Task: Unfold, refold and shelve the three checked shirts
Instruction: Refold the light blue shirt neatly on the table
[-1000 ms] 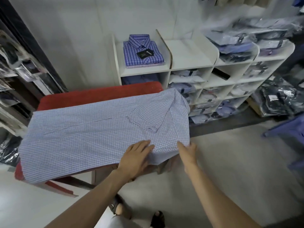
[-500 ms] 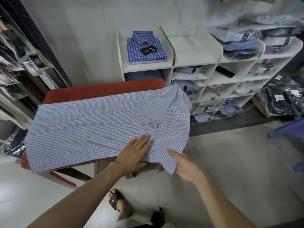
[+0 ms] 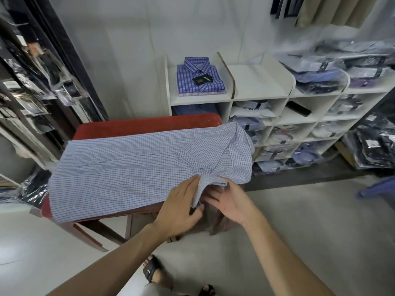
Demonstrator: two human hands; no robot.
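Note:
A pale blue checked shirt (image 3: 128,174) lies spread across a red padded bench (image 3: 139,127), its collar end to the right. My left hand (image 3: 181,208) lies flat on the shirt's near right part, and a flap of the cloth drapes over its thumb side. Turned palm up beside it, my right hand (image 3: 233,204) pushes the bunched near right corner up and leftward with straight fingers. A folded, darker blue checked shirt (image 3: 199,77) with a black tag rests on the top left shelf of the white shelf unit (image 3: 256,97).
Bagged shirts (image 3: 320,75) pile on the unit's right top and fill its lower cubbies. More bagged clothes (image 3: 376,146) sit on the floor at the right. Racks of packaged goods (image 3: 32,88) line the left wall. My sandalled feet (image 3: 151,272) stand on the pale floor.
My right hand has come up from under the hanging corner and pushed it up and left against my left hand. The corner is now bunched. My left hand has stayed on the shirt.

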